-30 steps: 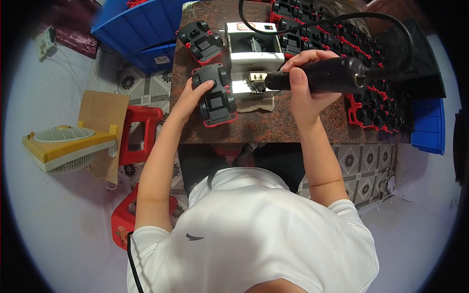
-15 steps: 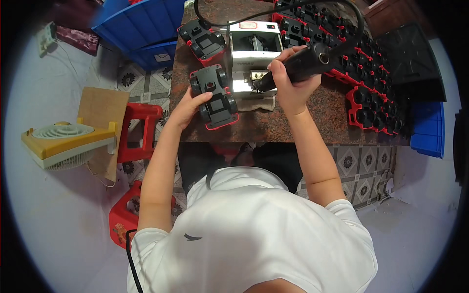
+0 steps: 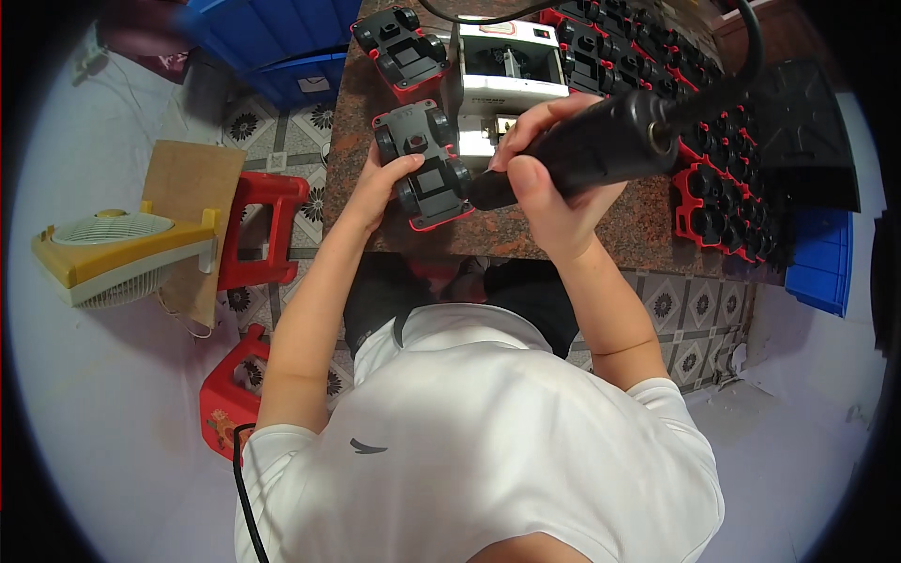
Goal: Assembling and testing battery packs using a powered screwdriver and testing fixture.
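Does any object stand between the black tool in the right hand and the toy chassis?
Nothing visible stands between the black tool and the toy chassis; the tool's tip is beside its near right wheel, contact unclear.

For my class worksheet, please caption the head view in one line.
Left hand holds a wheeled chassis; right hand grips a corded black tool beside a white machine on a speckled table.
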Tool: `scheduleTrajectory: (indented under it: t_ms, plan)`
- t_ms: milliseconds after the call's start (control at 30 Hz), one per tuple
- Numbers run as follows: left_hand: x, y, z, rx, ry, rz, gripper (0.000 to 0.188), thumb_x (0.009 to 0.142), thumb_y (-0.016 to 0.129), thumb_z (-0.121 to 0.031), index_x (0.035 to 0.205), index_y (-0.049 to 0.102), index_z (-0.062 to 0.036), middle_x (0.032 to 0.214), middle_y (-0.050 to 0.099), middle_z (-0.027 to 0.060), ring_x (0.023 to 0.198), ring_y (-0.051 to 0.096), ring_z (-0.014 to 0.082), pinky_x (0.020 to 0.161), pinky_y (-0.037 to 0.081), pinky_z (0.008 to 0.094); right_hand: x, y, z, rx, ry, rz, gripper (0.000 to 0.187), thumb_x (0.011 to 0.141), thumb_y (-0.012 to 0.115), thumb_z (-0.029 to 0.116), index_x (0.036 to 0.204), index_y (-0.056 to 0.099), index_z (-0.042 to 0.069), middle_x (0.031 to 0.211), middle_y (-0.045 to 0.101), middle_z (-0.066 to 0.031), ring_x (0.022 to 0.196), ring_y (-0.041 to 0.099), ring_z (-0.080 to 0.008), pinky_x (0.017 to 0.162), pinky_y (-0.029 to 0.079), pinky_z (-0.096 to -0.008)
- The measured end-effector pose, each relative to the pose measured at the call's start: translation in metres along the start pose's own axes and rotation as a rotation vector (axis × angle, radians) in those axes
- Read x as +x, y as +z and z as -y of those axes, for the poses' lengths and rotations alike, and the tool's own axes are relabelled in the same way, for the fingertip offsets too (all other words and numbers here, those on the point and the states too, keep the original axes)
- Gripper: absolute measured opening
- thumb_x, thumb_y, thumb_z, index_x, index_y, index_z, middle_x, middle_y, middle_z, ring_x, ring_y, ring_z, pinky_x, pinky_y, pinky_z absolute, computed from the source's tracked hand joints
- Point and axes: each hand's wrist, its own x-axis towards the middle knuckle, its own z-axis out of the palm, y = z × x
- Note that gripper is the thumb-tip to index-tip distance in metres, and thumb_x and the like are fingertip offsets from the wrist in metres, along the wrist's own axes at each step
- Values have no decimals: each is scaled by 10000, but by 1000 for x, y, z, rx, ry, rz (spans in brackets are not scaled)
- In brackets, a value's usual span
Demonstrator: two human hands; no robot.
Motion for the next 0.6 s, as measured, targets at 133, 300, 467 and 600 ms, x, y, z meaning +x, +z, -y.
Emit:
scheduleTrajectory:
  t_ms: [133, 300, 467, 600]
  plan:
    - [-3, 5, 0, -8, 10, -49, 658, 719, 716, -201, 1267, 380, -63, 1158, 511, 91, 1073, 521, 210, 922, 426, 357, -3, 3, -2, -29, 5, 38, 411, 685, 709, -57, 1025, 478, -52, 782, 573, -60, 639, 552, -87, 564, 451, -211]
    - [-3, 4, 4, -33, 45, -52, 655, 716, 717, -195, 1264, 385, -61, 1149, 517, 90, 1069, 521, 204, 932, 414, 338, -4, 1, -5, -26, -66, 56, 441, 682, 705, -68, 1050, 462, -51, 770, 567, -79, 611, 552, -107, 551, 448, -218]
    - [-4, 7, 2, -24, 45, -74, 640, 713, 716, -196, 1250, 400, -48, 1140, 525, 89, 1062, 521, 202, 938, 404, 330, -5, 4, -4, -29, -53, 64, 446, 681, 705, -67, 1053, 460, -51, 752, 563, -80, 604, 550, -110, 540, 440, -221]
    - [-2, 5, 4, -13, 75, -56, 628, 714, 711, -191, 1243, 408, -45, 1134, 530, 87, 1056, 522, 195, 936, 404, 324, -6, 5, -7, -101, -44, 81, 384, 684, 704, -68, 1001, 488, -53, 737, 567, -66, 593, 538, -97, 533, 432, -219]
